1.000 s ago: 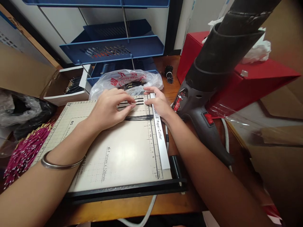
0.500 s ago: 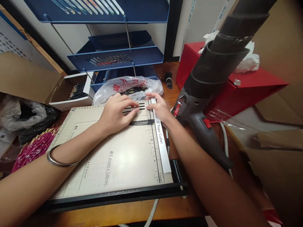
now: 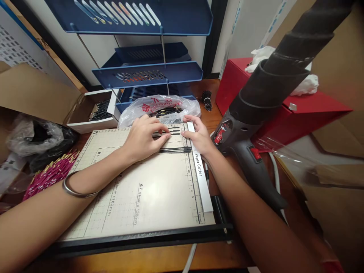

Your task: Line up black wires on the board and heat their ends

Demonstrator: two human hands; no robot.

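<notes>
A cream paper cutter point(image 3: 159, 201) with printed grid lines lies in front of me. My left hand point(image 3: 148, 136) rests on its far part, thumb and forefinger closed around a thin black cord point(image 3: 175, 133). Another black cord end lies just beyond those fingertips. Several more black cords point(image 3: 176, 150) lie side by side nearer to me, their ends reaching the ruler edge. My right hand point(image 3: 199, 138) is at the far end of the white "Paper Cutter" strip point(image 3: 203, 189), thumb and fingers apart, holding nothing visible.
A heat gun point(image 3: 247, 117) stands at the right, before a red box point(image 3: 318, 110). Behind the board are a clear plastic bag point(image 3: 136, 110) of black cords, a tied black bundle point(image 3: 207, 100) and blue shelves point(image 3: 148, 76). Magenta cords point(image 3: 48, 176) lie at the left.
The whole view has shifted slightly right and down. My left thumb and forefinger have drawn closer together at the cord. My right hand stays by the white strip.
</notes>
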